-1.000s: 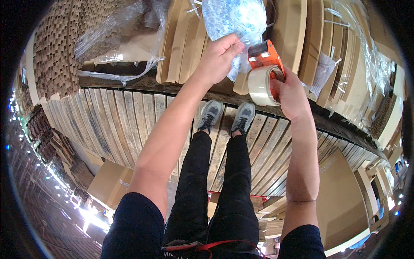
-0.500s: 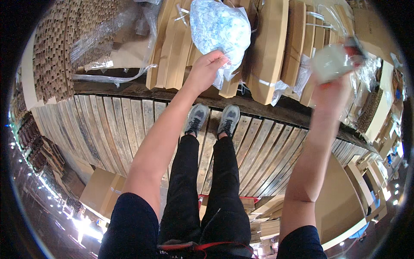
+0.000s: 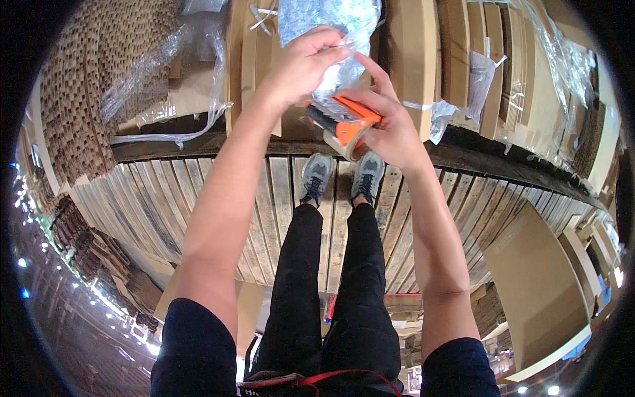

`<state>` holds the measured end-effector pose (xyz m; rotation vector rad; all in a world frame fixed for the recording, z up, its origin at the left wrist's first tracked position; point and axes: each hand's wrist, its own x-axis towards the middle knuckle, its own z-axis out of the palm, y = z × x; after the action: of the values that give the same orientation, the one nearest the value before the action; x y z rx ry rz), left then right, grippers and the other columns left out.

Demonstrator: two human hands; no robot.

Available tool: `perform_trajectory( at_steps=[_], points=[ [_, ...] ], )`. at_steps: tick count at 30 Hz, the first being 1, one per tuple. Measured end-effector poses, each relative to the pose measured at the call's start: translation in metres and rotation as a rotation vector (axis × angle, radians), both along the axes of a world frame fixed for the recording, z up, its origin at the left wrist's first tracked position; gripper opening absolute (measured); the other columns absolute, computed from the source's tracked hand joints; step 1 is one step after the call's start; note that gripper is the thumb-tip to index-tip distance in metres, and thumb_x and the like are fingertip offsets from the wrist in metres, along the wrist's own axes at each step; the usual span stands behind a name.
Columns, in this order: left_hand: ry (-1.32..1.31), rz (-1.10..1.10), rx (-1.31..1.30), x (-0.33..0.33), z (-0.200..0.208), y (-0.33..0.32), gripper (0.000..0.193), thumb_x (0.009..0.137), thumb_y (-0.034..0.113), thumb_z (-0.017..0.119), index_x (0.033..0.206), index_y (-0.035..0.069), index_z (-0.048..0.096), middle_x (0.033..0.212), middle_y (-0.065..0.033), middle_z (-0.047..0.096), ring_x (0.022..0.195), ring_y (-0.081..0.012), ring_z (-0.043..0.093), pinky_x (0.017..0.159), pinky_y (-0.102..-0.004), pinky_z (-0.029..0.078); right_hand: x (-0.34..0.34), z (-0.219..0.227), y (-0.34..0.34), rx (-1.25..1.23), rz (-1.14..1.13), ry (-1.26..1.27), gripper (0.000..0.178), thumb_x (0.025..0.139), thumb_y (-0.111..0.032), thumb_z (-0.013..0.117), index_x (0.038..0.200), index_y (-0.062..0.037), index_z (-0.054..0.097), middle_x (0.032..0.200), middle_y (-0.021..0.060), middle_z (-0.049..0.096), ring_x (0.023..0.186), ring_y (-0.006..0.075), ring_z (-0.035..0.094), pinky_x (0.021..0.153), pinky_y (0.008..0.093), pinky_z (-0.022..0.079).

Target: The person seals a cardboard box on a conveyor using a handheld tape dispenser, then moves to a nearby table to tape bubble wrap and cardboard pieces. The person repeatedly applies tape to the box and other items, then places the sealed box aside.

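My left hand point(image 3: 305, 65) pinches the gathered neck of a clear plastic bag point(image 3: 327, 21) with pale blue and white contents, at the top middle. In my right hand point(image 3: 391, 126) is an orange tape dispenser point(image 3: 346, 120) with a dark toothed edge and a roll of tape below it. The dispenser sits just under the bag's neck, close to my left fingers. My right index finger reaches up to the plastic. Whether a strip of tape is stuck to the bag I cannot tell.
Flat cardboard bundles point(image 3: 413, 59) stand along the far side, some tied with white straps. Crumpled clear film point(image 3: 149, 73) hangs over corrugated stacks point(image 3: 79, 99) at left. Wooden slats point(image 3: 264, 198) lie underfoot. A large cardboard sheet point(image 3: 539, 278) leans at lower right.
My right hand has swung in from the far right with the tape dispenser, up to the bag. My left hand and the bag have shifted slightly left and up.
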<state>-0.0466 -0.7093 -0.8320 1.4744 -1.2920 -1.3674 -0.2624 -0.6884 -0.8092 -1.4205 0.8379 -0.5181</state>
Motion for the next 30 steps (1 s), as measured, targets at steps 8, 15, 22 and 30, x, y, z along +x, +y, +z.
perform_trajectory(
  at_steps=[8, 15, 22, 30],
  points=[
    [-0.009, -0.390, 0.196, 0.035, 0.025, -0.036, 0.017, 0.098, 0.018, 0.067, 0.091, 0.004, 0.063, 0.105, 0.0025, 0.058, 0.102, -0.0102, 0.054, 0.095, -0.0274, 0.041, 0.009, 0.002, -0.005, -0.088, -0.019, 0.112, 0.052, 0.070, 0.010, 0.071, 0.117, -0.0109, 0.075, 0.165, 0.0173, 0.030, 0.138, 0.0327, 0.053, 0.111, 0.0415, 0.048],
    [-0.464, -0.651, 0.333, 0.035, 0.058, -0.082, 0.037, 0.098, 0.036, 0.065, 0.093, 0.000, 0.071, 0.080, -0.0052, 0.064, 0.080, -0.0159, 0.061, 0.077, -0.0326, 0.049, 0.030, -0.005, 0.003, -0.211, 0.068, 0.178, 0.059, 0.064, 0.013, 0.073, 0.117, -0.0111, 0.076, 0.166, 0.0179, 0.028, 0.120, 0.0286, 0.063, 0.102, 0.0397, 0.054],
    [-0.938, -0.749, 0.165, 0.010, 0.056, -0.093, 0.050, 0.102, 0.043, 0.057, 0.097, -0.005, 0.070, 0.081, -0.0162, 0.068, 0.078, -0.0235, 0.066, 0.079, -0.0383, 0.051, 0.043, 0.016, 0.002, -0.280, 0.005, 0.367, 0.052, 0.061, 0.002, 0.080, 0.111, -0.0107, 0.075, 0.160, 0.0195, 0.037, 0.126, 0.0376, 0.059, 0.102, 0.0451, 0.052],
    [-0.491, -0.630, 0.292, 0.042, 0.035, -0.073, 0.040, 0.109, 0.036, 0.053, 0.111, -0.001, 0.067, 0.095, -0.0047, 0.069, 0.092, -0.0143, 0.061, 0.086, -0.0321, 0.049, -0.008, 0.035, 0.040, 0.111, -0.291, 0.516, 0.047, 0.080, 0.000, 0.068, 0.126, -0.0006, 0.060, 0.117, 0.0280, 0.066, 0.109, 0.0473, 0.064, 0.095, 0.0507, 0.052]
  ],
)
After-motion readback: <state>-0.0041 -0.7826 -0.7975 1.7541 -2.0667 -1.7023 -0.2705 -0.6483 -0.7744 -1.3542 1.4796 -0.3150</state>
